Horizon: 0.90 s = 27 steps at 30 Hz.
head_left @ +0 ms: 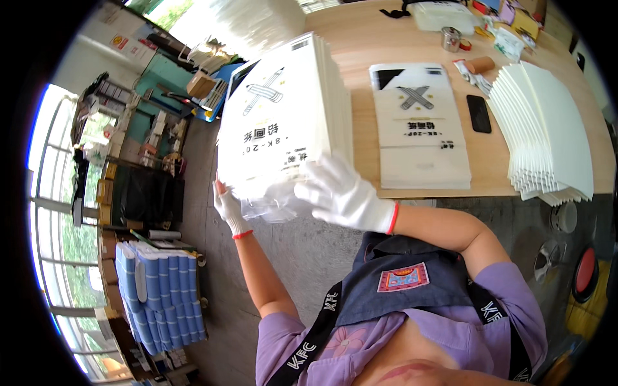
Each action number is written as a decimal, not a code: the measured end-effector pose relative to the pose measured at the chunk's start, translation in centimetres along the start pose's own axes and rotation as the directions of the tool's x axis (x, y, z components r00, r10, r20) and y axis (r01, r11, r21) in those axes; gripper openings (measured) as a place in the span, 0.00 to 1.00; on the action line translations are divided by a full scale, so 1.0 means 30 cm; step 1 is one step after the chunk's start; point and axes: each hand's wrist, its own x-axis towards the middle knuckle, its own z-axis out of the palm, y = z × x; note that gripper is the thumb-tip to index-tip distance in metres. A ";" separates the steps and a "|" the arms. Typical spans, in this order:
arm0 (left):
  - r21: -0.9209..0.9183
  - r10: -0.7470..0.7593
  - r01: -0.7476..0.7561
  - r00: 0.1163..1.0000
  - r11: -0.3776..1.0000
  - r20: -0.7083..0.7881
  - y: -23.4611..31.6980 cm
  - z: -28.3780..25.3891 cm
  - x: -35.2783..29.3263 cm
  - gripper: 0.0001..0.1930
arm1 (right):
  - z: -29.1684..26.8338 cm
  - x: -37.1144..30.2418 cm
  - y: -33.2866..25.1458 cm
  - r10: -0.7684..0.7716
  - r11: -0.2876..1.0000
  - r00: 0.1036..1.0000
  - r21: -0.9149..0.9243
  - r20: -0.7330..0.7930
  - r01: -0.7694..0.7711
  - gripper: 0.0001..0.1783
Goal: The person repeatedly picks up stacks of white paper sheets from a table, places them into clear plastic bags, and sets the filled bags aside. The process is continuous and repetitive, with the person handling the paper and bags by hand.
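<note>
A tall stack of paper packs in clear plastic sleeves (283, 109), printed with crossed pencils, stands at the table's left end. Loose clear plastic hangs from its near edge. My left hand (230, 211), in a white glove with a red cuff, is at the stack's near left corner, fingers stretched up along its side and partly hidden. My right hand (347, 196), gloved the same way, is at the near right corner, fingers spread and slightly blurred; I cannot tell how firmly it touches. Right of the stack lies a flat pile of printed plastic sleeves (421, 154).
A black phone (478, 114) lies beside a fanned stack of white paper (547, 128) on the wooden table (360, 38). Farther back are a metal cup (450, 38) and another glove (473, 77). Blue-wrapped bundles (161, 296) stand on the floor at left.
</note>
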 end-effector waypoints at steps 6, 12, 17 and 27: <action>-0.079 -0.277 0.266 0.936 0.961 -0.219 -0.384 0.131 -0.498 0.23 | 0.100 -0.497 0.089 0.124 0.975 0.881 0.108 0.457 -0.193 0.18; 0.413 -0.350 0.047 0.625 0.909 0.698 -0.335 0.596 -0.926 0.13 | -0.226 -0.838 0.066 0.708 0.556 0.433 -0.063 0.558 -0.829 0.19; 0.409 -0.105 -0.412 0.589 0.815 0.802 -0.249 1.082 -0.768 0.10 | -0.320 -0.902 0.025 0.875 0.373 0.311 -0.108 0.372 -0.922 0.19; 0.324 -0.174 -0.555 0.307 0.766 0.936 -0.309 1.246 -0.620 0.06 | -0.300 -0.901 0.110 0.872 0.406 0.453 0.246 0.184 -0.880 0.21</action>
